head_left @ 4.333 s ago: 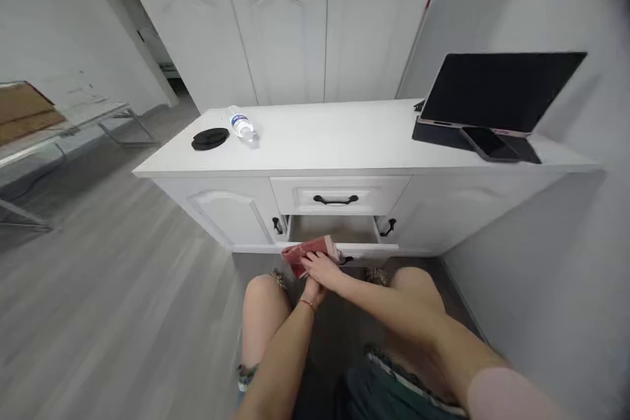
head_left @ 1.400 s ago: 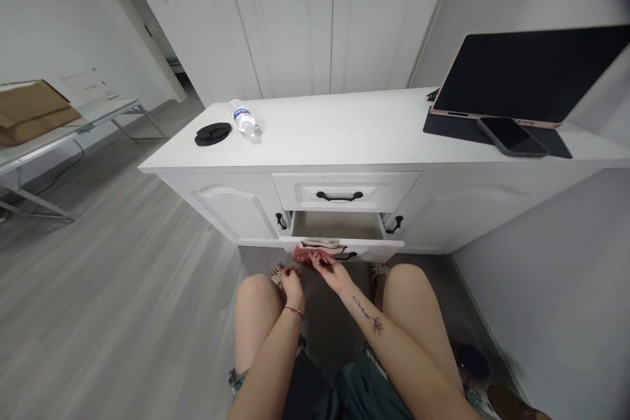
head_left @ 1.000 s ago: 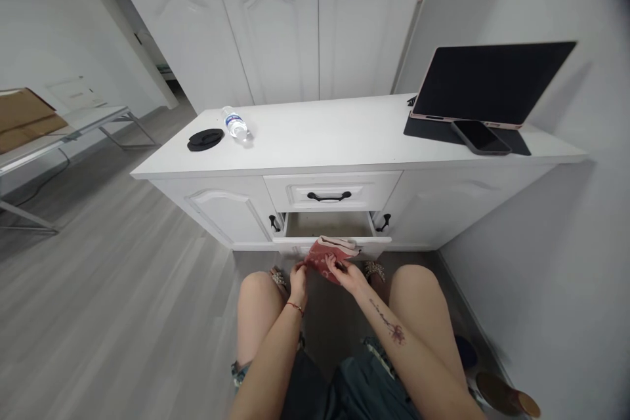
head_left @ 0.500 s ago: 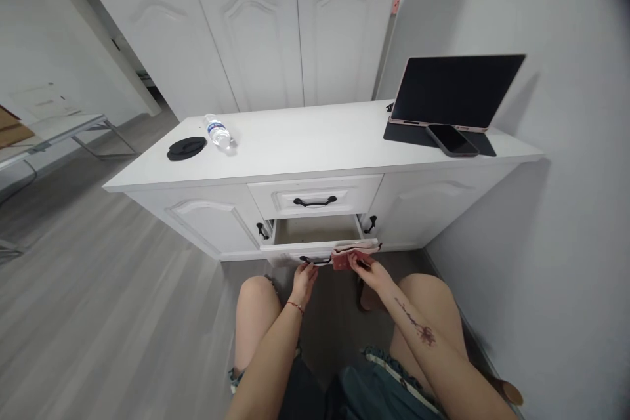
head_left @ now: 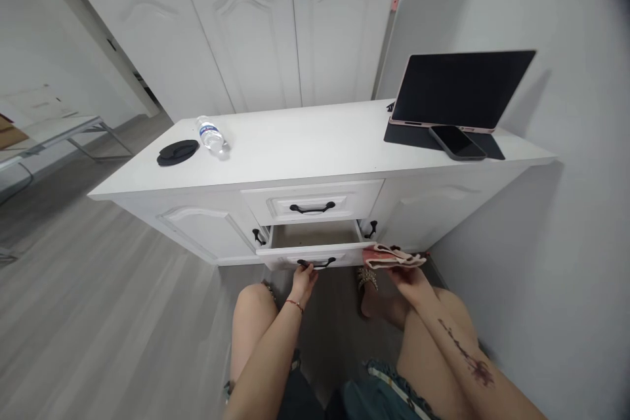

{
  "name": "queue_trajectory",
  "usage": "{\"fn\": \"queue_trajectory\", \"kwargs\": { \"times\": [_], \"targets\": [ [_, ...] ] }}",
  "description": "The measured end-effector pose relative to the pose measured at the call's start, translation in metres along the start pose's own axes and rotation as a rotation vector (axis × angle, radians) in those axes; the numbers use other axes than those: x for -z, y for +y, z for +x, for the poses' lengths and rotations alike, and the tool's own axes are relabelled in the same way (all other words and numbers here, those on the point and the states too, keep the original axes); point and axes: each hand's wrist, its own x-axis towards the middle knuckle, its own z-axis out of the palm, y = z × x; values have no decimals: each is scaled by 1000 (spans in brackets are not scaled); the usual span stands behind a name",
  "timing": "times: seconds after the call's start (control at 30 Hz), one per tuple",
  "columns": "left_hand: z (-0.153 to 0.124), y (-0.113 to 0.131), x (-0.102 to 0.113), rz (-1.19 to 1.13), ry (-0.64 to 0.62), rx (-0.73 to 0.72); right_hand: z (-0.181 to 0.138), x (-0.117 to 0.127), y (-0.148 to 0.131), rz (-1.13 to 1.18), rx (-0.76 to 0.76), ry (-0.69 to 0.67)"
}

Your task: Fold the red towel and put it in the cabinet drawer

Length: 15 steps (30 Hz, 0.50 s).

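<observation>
My left hand (head_left: 304, 283) has its fingers closed at the left end of the black handle (head_left: 322, 264) on the lower drawer (head_left: 280, 256). That drawer stands partly pulled out, and the part of its inside that shows is bare pale board. My right hand (head_left: 412, 285) grips a folded pink and red cloth (head_left: 391, 256) with cream edges, from underneath. The cloth is at the drawer's right front corner; whether it touches the drawer I cannot tell. Above, the upper drawer (head_left: 275, 205) is closed.
On the white cabinet top (head_left: 295, 144) lie a water bottle (head_left: 212, 136) and a flat black object (head_left: 178, 152) at the left. A dark-screened tablet or laptop (head_left: 462, 88) and a phone (head_left: 457, 142) are at the right. A wall (head_left: 581, 223) borders the right side.
My right hand has moved right with the cloth, from in front of the drawer to its right corner. My left hand stays at the handle. The view has shifted slightly.
</observation>
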Motion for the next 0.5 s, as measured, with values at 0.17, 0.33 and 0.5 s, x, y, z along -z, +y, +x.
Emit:
{"fn": "queue_trajectory", "kwargs": {
  "times": [0.17,0.33,0.5],
  "targets": [
    [9,11,-11,12,2,1,-1,-6,17,-138,1,-108],
    [22,20,-23,23,-16,-9,2,-11,39,-211,-154,-107],
    [38,27,-33,14,-18,-26,-5,-13,56,-327,-326,-96]
  ]
}}
